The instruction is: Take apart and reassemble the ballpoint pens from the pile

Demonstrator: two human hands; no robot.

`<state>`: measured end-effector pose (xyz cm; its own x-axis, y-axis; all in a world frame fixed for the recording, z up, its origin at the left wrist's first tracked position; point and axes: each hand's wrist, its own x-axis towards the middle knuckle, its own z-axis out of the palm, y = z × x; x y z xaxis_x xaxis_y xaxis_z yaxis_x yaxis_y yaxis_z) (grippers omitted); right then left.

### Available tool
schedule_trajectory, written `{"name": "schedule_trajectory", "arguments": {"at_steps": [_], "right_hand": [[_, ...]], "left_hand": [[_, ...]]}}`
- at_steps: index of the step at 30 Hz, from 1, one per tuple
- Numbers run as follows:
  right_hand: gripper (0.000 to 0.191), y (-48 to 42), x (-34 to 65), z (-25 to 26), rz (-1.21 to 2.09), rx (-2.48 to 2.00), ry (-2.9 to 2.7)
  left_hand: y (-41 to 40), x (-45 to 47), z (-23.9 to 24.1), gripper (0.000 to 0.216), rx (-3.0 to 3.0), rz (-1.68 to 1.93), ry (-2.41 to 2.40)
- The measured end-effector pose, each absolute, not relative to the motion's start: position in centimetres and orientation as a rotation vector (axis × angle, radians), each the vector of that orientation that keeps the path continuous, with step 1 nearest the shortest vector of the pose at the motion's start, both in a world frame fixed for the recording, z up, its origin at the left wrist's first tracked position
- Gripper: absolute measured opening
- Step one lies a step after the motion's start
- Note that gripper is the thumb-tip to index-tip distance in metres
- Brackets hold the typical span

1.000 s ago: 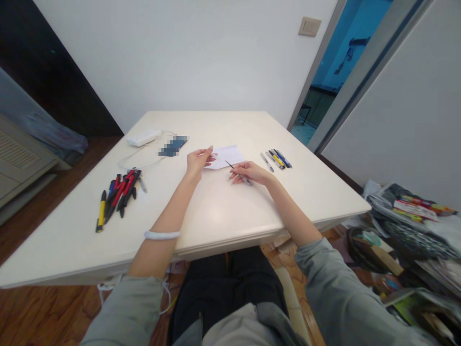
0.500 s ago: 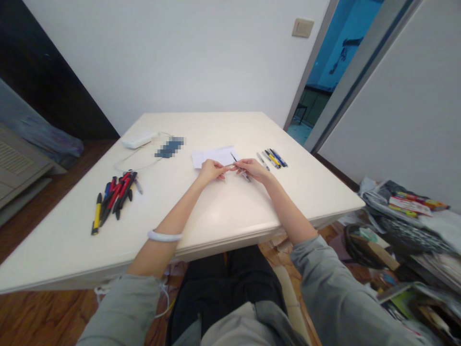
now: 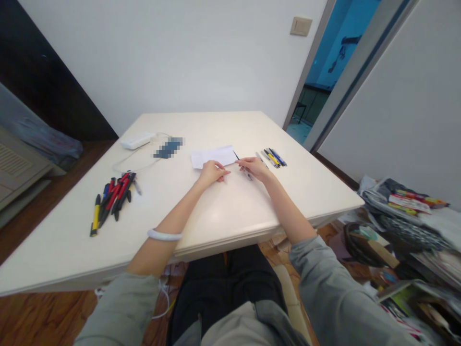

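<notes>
A white sheet of paper point(image 3: 213, 156) lies flat near the middle of the cream table point(image 3: 223, 211). My left hand point(image 3: 212, 172) rests on the table at the paper's near edge, fingers curled; what they hold, if anything, is hidden. My right hand point(image 3: 254, 167) is closed around a dark pen point(image 3: 240, 164), whose tip points toward the paper's right corner. The two hands sit a short gap apart.
A heap of red, black, blue and yellow pens point(image 3: 112, 196) lies at the left. A few more pens point(image 3: 272, 157) lie right of my right hand. A white box with a cable point(image 3: 135, 140) and a blurred dark item point(image 3: 167, 147) sit behind. Clutter point(image 3: 403, 216) fills the floor at right.
My left hand let the paper down flat and came to rest at its near edge. The hands met half a second ago and have since parted slightly; my right hand keeps the pen.
</notes>
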<state>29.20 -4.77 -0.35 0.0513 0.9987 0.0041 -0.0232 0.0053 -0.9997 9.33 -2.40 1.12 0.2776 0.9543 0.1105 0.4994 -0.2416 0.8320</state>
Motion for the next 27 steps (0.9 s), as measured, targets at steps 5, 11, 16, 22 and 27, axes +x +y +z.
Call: {"name": "schedule_trajectory", "arguments": {"at_steps": [5, 11, 16, 22, 27], "right_hand": [[0.017, -4.9, 29.3, -0.4, 1.121, -1.304, -1.148], [0.017, -5.6, 29.1, 0.0, 1.154, -1.317, -1.093], [0.013, -6.1, 29.0, 0.6, 1.183, -1.331, -1.113], [0.020, -6.6, 29.2, 1.0, 1.269, -1.289, -1.221], [0.023, -6.7, 29.3, 1.1, 1.314, -1.293, -1.284]], "left_hand": [[-2.0, 10.4, 1.0, 0.031, 1.852, 0.863, 1.307], [-2.1, 10.6, 0.8, 0.029, 1.937, 0.842, 1.307], [-2.0, 10.4, 0.5, 0.023, 2.015, 0.864, 1.334], [-1.4, 10.6, 1.6, 0.029, 1.932, 1.011, 1.346], [-1.0, 11.2, 2.0, 0.029, 1.797, 1.025, 1.275]]}}
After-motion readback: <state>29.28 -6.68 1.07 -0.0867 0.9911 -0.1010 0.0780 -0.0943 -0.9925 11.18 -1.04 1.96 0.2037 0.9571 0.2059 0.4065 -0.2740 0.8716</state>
